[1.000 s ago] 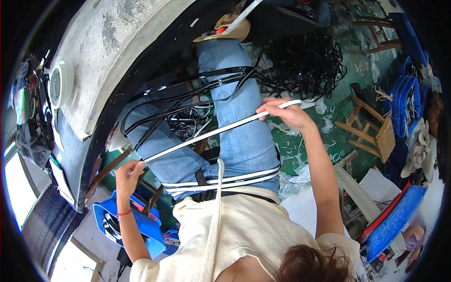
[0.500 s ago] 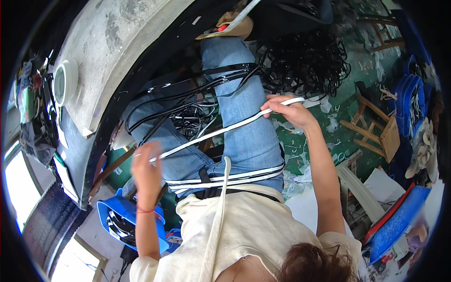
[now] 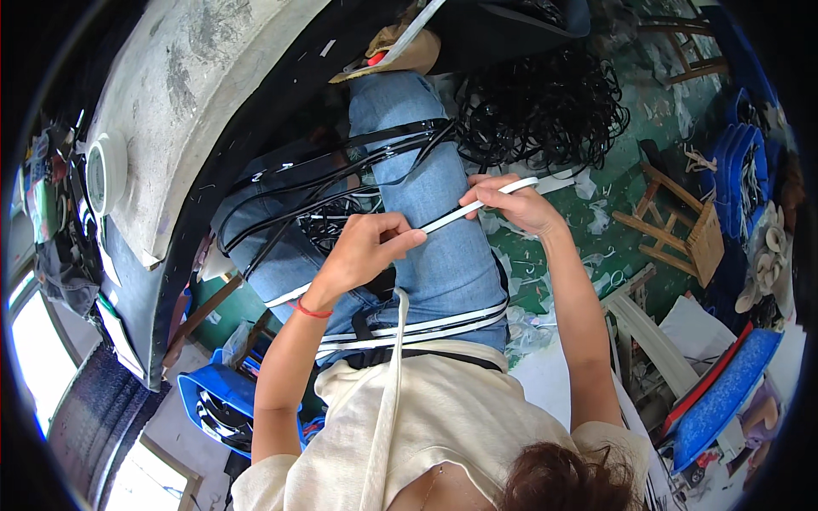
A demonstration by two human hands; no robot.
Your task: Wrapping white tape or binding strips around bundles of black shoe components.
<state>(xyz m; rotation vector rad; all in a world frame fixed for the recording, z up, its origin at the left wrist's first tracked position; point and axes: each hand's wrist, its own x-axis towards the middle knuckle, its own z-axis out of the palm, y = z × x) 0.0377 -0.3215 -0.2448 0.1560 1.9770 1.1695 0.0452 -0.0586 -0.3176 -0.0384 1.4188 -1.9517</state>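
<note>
A: State of each grip?

B: Left grip [image 3: 366, 247]: thumb and forefinger brought together in a pinch on the white strip [image 3: 456, 215]. Right grip [image 3: 520, 207]: likewise closed on it, thumb laid along the strip, the other fingers curled beneath. Neither stands open.

A: Location of the strip?

B: Over the right thigh [image 3: 426, 183], in blue jeans, slanting between the two hands. It bends over at the right one.

A: Reason for the hold?

B: In my judgement, two pinches near each other hold the span straight; a limp material held at one point would likely curl.

A: The black strips [image 3: 383, 146]?

B: Draped across both thighs, forward of the hands. The legs appear to serve as a rest, keeping these lengths within reach and apart from the black tangle [image 3: 545, 111] beyond the right thigh.

A: And the white bands [image 3: 426, 322]?

B: Across the lap, near the waist. Whether they join the held strip cannot be determined.

A: The tabletop [image 3: 213, 68]?

B: Ahead and to the left, a round white object [image 3: 106, 175] at its edge. The lap probably suits long, loose lengths better.
</note>
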